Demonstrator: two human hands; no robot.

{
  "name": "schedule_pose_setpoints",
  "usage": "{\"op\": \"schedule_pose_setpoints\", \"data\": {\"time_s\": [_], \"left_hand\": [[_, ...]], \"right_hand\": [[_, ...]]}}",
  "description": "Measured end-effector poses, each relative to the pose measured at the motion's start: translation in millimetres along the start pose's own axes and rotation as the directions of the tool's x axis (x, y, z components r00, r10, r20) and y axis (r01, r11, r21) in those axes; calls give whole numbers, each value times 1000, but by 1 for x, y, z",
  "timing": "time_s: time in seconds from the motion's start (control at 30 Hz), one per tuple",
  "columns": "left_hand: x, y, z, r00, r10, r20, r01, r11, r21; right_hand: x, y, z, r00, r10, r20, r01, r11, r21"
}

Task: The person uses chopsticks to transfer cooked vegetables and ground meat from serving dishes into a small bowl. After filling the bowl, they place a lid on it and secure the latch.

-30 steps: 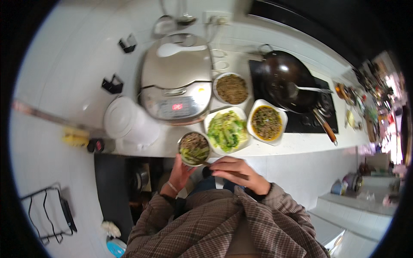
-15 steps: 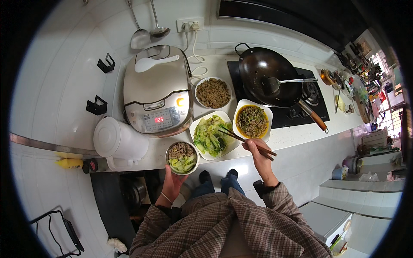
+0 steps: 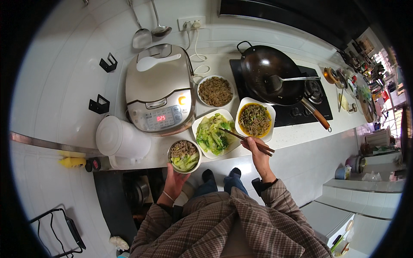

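My left hand (image 3: 174,182) is closed on a small round bowl (image 3: 198,157) at the counter's front edge, with minced meat and green leaves inside. In my right hand (image 3: 257,155) is a pair of dark chopsticks (image 3: 235,134), their tips among the leaves over a white square plate (image 3: 229,151) of cooked lettuce (image 3: 212,138). Whether the tips pinch a leaf is too small to tell. Right of that plate stands a white square bowl (image 3: 244,103) of chopped meat and greens in orange oil. Behind it, a round white dish (image 3: 232,95) holds brown minced food.
A rice cooker (image 3: 165,79) with a white rice paddle (image 3: 157,62) on its lid stands at the left, beside a white lidded canister (image 3: 122,137). A black wok (image 3: 269,64) holding a metal spatula (image 3: 297,79) sits on the gas stove (image 3: 318,114), its wooden handle jutting over the front.
The chopsticks have shifted slightly, with their tips still over the lettuce. The whole view has moved a little; the bowl stays in my left hand.
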State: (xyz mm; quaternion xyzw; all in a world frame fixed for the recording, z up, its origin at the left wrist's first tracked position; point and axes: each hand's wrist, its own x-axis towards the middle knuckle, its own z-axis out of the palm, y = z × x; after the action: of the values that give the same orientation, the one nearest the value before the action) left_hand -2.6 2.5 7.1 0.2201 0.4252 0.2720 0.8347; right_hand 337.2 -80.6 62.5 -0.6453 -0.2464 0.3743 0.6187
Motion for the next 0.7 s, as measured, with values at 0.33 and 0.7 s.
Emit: {"op": "schedule_pose_setpoints", "data": {"time_s": [0.33,0.7], "left_hand": [[1,-1,1,1000,17,-5,-17,1000,-17],[8,-8,-7,999,-19,-35,16,995,-102]], "right_hand": [[-31,-37,-17,995,-19,-100,25,998,57],[-59,-72,-27,999,17,-46,-7,976,218]]}}
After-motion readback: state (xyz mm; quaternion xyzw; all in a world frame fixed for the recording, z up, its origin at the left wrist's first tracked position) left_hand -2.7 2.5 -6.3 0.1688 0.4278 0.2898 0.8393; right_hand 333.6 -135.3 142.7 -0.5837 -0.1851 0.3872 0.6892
